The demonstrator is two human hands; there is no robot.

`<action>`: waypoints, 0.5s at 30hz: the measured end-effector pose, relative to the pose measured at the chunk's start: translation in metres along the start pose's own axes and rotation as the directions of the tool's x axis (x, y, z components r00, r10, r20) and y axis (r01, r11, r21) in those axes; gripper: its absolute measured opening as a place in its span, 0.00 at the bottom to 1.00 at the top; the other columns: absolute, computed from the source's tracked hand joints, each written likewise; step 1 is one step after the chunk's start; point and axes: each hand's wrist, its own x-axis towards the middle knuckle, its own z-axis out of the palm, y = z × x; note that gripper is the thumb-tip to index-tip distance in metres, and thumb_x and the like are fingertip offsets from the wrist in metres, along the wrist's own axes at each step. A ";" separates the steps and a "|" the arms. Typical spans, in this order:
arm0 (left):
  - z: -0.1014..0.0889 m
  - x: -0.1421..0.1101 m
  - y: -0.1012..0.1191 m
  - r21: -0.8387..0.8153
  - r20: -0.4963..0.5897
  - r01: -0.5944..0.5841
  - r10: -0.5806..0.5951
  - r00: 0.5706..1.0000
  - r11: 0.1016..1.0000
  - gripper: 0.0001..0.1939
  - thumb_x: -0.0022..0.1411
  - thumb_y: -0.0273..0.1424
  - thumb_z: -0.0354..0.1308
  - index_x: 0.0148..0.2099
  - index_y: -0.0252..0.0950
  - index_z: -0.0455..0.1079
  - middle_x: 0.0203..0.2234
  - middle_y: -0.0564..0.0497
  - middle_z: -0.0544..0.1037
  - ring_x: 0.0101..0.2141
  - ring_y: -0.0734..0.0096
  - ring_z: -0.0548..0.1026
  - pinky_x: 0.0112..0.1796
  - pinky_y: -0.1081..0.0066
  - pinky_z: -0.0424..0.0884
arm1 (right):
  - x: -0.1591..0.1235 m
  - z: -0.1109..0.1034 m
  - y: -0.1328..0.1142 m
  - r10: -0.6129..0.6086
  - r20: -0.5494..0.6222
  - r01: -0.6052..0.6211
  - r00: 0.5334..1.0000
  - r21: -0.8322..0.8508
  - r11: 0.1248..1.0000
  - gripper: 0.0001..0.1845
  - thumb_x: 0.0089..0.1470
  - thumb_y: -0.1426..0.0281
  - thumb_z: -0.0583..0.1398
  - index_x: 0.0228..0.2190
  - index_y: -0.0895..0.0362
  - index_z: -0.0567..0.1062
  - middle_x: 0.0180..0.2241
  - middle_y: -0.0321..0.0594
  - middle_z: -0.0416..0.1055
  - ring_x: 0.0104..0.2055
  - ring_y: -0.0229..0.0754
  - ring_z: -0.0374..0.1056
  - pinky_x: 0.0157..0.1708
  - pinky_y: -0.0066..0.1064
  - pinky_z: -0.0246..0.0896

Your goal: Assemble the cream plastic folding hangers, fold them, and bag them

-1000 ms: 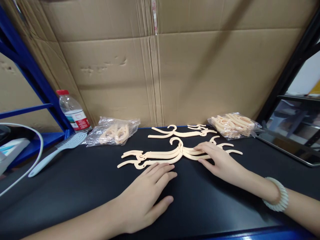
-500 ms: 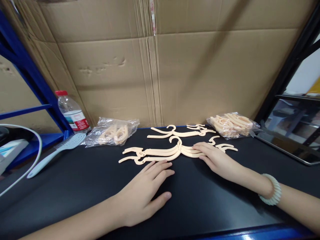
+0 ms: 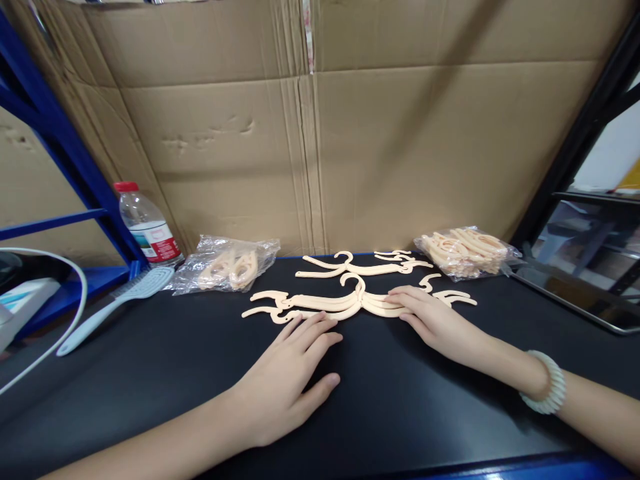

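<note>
Cream folding plastic hangers point(image 3: 330, 307) lie stacked and spread out on the black tabletop, with a hook pointing away from me. My left hand point(image 3: 290, 377) is open, palm down, fingers apart; its fingertips reach the near edge of the stack's left arm. Over the right arm of the same stack rests my right hand point(image 3: 437, 323), its fingers stretched out flat and its thumb along the near side. It covers part of that arm, and curved end pieces show beyond it. Farther back lies another cream hanger point(image 3: 373, 269), touched by neither hand.
A clear bag of folded cream hangers point(image 3: 465, 250) sits at back right, near a dark tablet-like slab point(image 3: 575, 293). Another clear bag point(image 3: 225, 263) lies at back left, beside a pale blue hairbrush point(image 3: 145, 283) and a red-capped bottle point(image 3: 153, 230). Cardboard point(image 3: 425, 147) stands behind.
My left hand has shifted slightly up and left, its fingertips now at the hangers' left arm. That arm's outer end has moved slightly right. My right hand stays in place.
</note>
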 end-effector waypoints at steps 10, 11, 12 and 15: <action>-0.008 0.012 -0.045 0.055 -0.090 0.087 -0.082 0.993 0.995 0.23 0.65 0.28 0.47 0.62 0.36 0.55 0.60 0.40 0.63 0.61 0.53 0.59 0.58 0.48 0.57 | -0.001 0.001 0.004 0.014 -0.009 -0.014 1.000 -0.014 1.000 0.19 0.60 0.74 0.49 0.51 0.55 0.68 0.54 0.48 0.66 0.58 0.48 0.62 0.57 0.48 0.60; -0.010 0.012 -0.049 0.054 -0.073 0.096 -0.092 0.993 0.994 0.24 0.65 0.29 0.47 0.63 0.36 0.54 0.60 0.40 0.63 0.60 0.52 0.60 0.58 0.49 0.59 | -0.002 0.002 0.006 0.021 -0.009 -0.021 1.000 -0.018 1.000 0.19 0.60 0.73 0.49 0.51 0.55 0.68 0.54 0.48 0.66 0.58 0.48 0.62 0.57 0.48 0.60; -0.012 0.012 -0.053 0.051 -0.056 0.101 -0.098 0.994 0.994 0.24 0.66 0.30 0.48 0.63 0.36 0.53 0.60 0.40 0.64 0.60 0.53 0.61 0.57 0.50 0.60 | -0.002 0.003 0.007 0.025 -0.010 -0.026 1.000 -0.020 0.999 0.19 0.60 0.73 0.49 0.51 0.55 0.68 0.55 0.48 0.66 0.58 0.48 0.62 0.57 0.48 0.60; -0.016 0.012 -0.060 0.046 -0.040 0.104 -0.102 0.994 0.993 0.23 0.66 0.30 0.47 0.62 0.37 0.55 0.58 0.41 0.66 0.58 0.55 0.64 0.55 0.54 0.63 | -0.002 0.003 0.009 0.020 -0.003 -0.020 1.000 -0.024 1.000 0.19 0.61 0.72 0.49 0.51 0.55 0.68 0.54 0.48 0.67 0.58 0.49 0.63 0.57 0.48 0.61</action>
